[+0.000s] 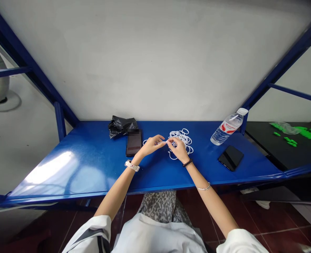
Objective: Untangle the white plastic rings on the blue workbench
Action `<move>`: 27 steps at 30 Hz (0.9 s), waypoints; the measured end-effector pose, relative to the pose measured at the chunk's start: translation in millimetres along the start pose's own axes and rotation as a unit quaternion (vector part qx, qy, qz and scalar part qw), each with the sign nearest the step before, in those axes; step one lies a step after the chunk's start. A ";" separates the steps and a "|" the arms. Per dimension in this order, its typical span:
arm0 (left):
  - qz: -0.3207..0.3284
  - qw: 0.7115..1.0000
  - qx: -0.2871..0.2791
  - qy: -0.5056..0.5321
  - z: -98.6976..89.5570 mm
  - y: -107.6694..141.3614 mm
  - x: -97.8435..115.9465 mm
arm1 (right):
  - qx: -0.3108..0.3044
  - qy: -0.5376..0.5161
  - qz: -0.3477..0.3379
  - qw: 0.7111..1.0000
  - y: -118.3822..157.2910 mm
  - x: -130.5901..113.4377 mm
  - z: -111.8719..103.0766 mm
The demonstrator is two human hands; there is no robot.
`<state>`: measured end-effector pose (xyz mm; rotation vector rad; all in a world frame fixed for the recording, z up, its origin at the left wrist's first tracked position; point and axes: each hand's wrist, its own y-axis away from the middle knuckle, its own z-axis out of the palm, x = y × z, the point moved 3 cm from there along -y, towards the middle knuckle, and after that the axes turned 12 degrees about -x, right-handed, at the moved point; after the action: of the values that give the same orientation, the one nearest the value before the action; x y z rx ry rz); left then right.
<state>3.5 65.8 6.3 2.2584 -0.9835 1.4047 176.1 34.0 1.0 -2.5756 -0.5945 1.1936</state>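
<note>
A plain pale wall (155, 63) rises behind the back edge of the blue counter (87, 172), framed by slanting blue posts (34, 59). Bright glare lies toward its left edge; beyond the right edge stands a black table (271, 149). Dark red tiles (250, 218) cover the floor.

On the clear bottle (218, 136) there is a label (227, 127) of white and red, and near the top of its white part stands one short line of small red letters, in Latin form as it seems, but they are too small and not sharp enough for reading the name with certainty. On the pale band (132, 165) at the left wrist some small dark and reddish marks are seen, and I cannot tell if they are letters, numbers or only a pattern.
</note>
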 end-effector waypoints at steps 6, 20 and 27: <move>-0.008 0.998 0.037 0.048 -1.5 1.7 -2.9 | -0.020 -0.004 -0.009 1.000 0.8 -2.2 2.1; -0.029 0.988 0.031 0.151 8.3 -1.6 -6.4 | -0.066 -0.044 -0.020 0.997 2.5 -2.1 8.2; -0.020 0.972 0.051 0.230 11.2 -7.6 -15.1 | -0.062 -0.037 -0.033 0.997 2.3 -2.2 10.9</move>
<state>11.8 70.7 -11.5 1.8668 -0.7217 1.8802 167.0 31.5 -5.5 -2.5989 -0.7886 1.2725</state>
